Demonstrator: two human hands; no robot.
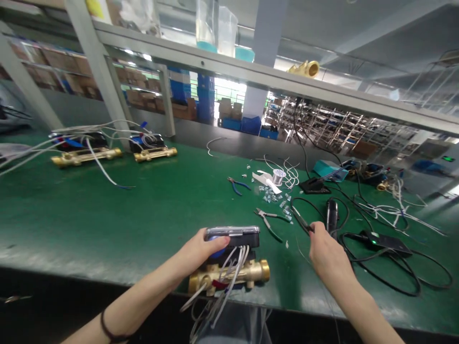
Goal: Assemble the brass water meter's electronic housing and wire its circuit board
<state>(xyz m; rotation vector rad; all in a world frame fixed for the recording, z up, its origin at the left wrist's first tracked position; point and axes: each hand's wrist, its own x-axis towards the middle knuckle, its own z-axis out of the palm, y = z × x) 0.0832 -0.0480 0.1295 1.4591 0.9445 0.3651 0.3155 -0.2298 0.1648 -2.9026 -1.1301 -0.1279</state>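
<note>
My left hand (201, 248) grips the black box with a clear cover on top of a brass water meter (253, 272), thumb on the box's near side. Several white wires hang from the box over the table's front edge. To the right, my right hand (326, 251) has its fingers closed around a slim pen-like soldering iron (301, 220), which points up and left and has a black cord. A thin wire trails beside this hand. Green-handled cutters (270, 222) lie open between the two hands, and blue-handled pliers (238, 185) rest beyond them.
Two more brass meters (88, 156) with wires lie at the back left. A solder spool (278, 177), small clear-blue pieces (270, 194) and white wire offcuts are at the centre back. Black cables, a black adapter (387, 242) and a teal box (330, 170) crowd the right. A shelf beam (229, 59) crosses above.
</note>
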